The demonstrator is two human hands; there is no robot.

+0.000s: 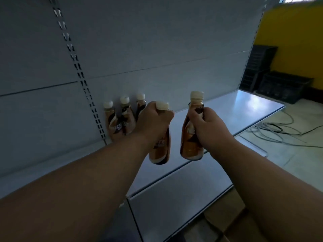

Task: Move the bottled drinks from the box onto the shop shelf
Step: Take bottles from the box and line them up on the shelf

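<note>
Both hands loaded above the shelf (218, 119).
I see left hand (153, 121) and right hand (208, 126) each fisted round a bottle's neck; left bottle (160, 151) and right bottle (191, 137) near upright, caps up.

Both arms outstretched, left hand (153, 119) and right hand (208, 124) fisted.

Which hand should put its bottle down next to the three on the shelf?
Probably the left hand: its bottle is right beside the three standing bottles. The right hand is farther away.
</note>
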